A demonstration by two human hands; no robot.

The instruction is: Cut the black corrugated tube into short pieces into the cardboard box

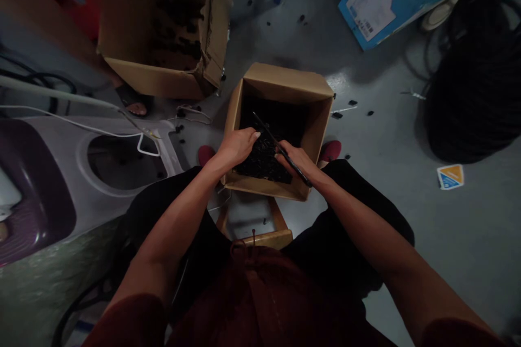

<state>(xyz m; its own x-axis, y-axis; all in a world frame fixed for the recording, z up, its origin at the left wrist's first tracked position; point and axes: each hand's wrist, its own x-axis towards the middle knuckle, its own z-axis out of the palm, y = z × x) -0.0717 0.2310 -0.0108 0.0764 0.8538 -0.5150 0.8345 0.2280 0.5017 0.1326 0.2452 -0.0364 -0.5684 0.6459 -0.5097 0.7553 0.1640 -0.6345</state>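
While a seated person bends over an open cardboard box (280, 78), the right hand (295, 160) grips a thin black rod (283, 149), its fingers (287, 153) curled tightly around the shaft. The rod slants across the box's mouth, its upper tip above the dark contents and its lower end just past the near wall. The left hand (238, 147) sits at the opening just beside the rod, fingers (250, 138) close together and pointing toward it; whether they hold anything cannot be told. Small black pieces (264, 160) fill the box beneath both hands.

The box stands between the person's red shoes (330, 150), with a wooden stool (260, 238) showing just below it. A second cardboard box (163, 81), its torn corner facing the first, lies near the top of the view with dark pieces inside. Loose black bits (352, 103) dot the grey floor (391, 227). A coil of black cable (476, 81) lies at right, below a blue carton (378, 5). A grey plastic housing (122, 162) with a white cord (81, 127) across it fills the left side, near a sandaled foot (136, 108).
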